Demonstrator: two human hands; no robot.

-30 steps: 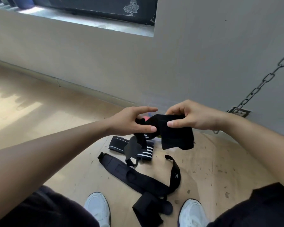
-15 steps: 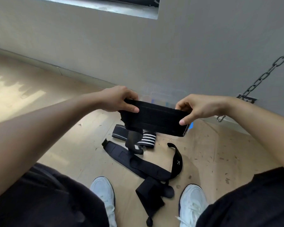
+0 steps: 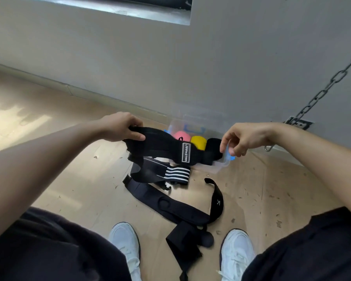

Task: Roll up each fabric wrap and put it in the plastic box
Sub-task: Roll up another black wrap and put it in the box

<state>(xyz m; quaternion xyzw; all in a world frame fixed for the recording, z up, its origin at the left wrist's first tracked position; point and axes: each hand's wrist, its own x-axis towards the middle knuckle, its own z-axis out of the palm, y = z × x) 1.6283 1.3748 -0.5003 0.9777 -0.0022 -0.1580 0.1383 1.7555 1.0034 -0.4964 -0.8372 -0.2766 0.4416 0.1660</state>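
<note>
Over scuffed wooden flooring (image 3: 73, 191) you are stretching the black wrap (image 3: 160, 148) just before the clear plastic box (image 3: 199, 126), left hand (image 3: 120, 126) clenching one end, right hand (image 3: 245, 136) loosely curled, apparently pinching the other; keep it taut while rolling tightly.

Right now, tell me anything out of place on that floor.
Two wraps are still loose, not rolled: a striped wrap beside the plastic box, and a long black wrap sprawled between the shoes. Small debris flecks litter the floor.
</note>
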